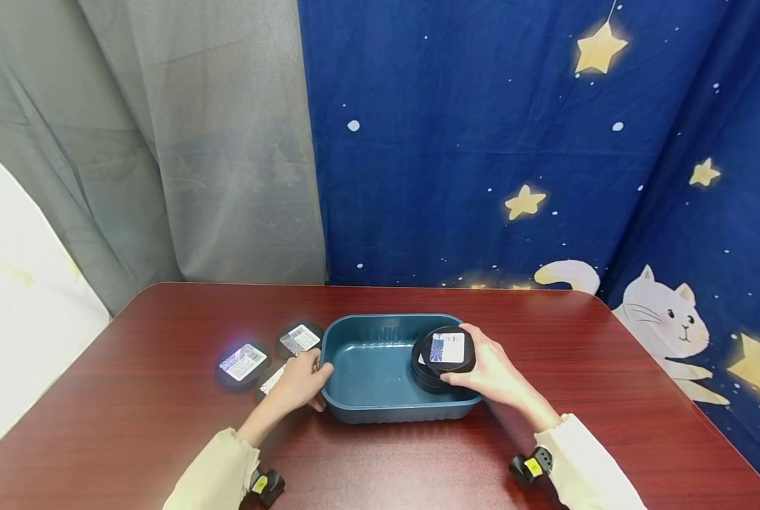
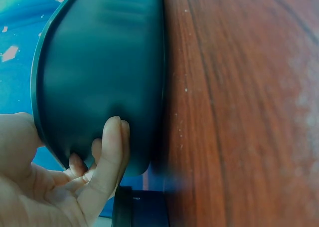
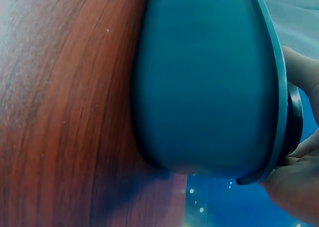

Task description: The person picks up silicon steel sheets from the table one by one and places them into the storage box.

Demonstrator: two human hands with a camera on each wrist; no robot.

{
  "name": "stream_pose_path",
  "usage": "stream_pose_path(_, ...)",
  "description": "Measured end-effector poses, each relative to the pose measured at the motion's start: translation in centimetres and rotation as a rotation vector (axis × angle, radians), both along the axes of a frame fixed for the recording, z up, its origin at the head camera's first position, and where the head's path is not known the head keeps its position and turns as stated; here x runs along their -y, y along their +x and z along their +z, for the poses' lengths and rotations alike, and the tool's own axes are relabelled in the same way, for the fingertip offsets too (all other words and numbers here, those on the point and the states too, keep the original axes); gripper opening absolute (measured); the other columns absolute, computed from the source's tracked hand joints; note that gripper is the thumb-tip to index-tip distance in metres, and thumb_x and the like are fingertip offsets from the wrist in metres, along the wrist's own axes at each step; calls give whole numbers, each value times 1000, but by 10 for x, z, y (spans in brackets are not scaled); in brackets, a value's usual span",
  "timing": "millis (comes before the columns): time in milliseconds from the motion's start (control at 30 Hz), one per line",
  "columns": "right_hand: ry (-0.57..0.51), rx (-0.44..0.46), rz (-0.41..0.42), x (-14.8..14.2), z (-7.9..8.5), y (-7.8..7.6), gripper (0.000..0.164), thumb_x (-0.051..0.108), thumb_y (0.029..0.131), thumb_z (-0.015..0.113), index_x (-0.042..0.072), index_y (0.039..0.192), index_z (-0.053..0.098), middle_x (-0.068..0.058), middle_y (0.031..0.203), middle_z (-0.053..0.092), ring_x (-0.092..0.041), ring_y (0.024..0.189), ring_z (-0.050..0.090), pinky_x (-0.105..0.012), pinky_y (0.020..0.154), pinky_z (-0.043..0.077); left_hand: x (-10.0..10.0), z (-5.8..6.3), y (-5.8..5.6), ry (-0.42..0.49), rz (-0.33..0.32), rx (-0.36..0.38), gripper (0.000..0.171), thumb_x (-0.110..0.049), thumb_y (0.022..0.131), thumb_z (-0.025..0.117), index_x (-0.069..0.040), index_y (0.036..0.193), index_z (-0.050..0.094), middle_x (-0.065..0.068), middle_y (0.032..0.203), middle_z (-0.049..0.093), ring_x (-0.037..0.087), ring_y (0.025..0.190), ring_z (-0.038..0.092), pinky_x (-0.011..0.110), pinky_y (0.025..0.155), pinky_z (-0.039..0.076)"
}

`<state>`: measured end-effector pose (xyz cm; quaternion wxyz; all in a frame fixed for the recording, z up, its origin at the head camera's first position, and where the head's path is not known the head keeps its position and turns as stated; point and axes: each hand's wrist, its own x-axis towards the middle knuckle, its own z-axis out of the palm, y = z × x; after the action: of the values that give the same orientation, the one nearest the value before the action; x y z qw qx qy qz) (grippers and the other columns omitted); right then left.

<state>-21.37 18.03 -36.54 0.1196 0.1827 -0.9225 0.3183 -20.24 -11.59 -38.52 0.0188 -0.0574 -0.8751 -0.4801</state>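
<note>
A teal rectangular plastic basin (image 1: 373, 368) sits on the table in the head view. My left hand (image 1: 299, 379) grips its left end, thumb at the rim and fingers against the outer wall (image 2: 89, 77), as the left wrist view shows. At the basin's right end, my right hand (image 1: 497, 368) holds a flat, round black container (image 1: 448, 350) with a white and purple label, thumb and fingers around its edge. Beneath it, inside the basin, another black round container (image 1: 429, 382) is partly covered. In the right wrist view, the held container (image 3: 296, 119) shows just past the rim.
Left of the basin lie three more labelled black round containers: one at far left (image 1: 242, 365), one behind (image 1: 299, 339), and one (image 1: 270, 381) partly hidden by my left hand. The reddish-brown wooden table (image 1: 392, 460) ends at blue and grey curtains (image 1: 430, 177).
</note>
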Motion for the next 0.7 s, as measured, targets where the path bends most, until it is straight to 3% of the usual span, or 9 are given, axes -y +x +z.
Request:
stream_pose_path(500, 66, 55, 34, 6, 0, -3, 87, 27, 61, 79, -9, 127, 35, -24, 117, 50, -33, 102, 51, -48, 88, 42, 0, -1, -1, -2, 4, -3, 15, -5, 81, 45, -2, 67, 44, 6, 45, 52, 18, 33, 55, 31, 35, 47)
stream_pose_path(700, 87, 91, 13, 12, 1, -2, 86, 27, 63, 78, -10, 127, 34, -24, 118, 48, -33, 102, 50, -48, 88, 42, 0, -2, -1, 5, 1, -1, 15, -4, 81, 45, -2, 67, 44, 7, 46, 52, 18, 34, 55, 32, 35, 48)
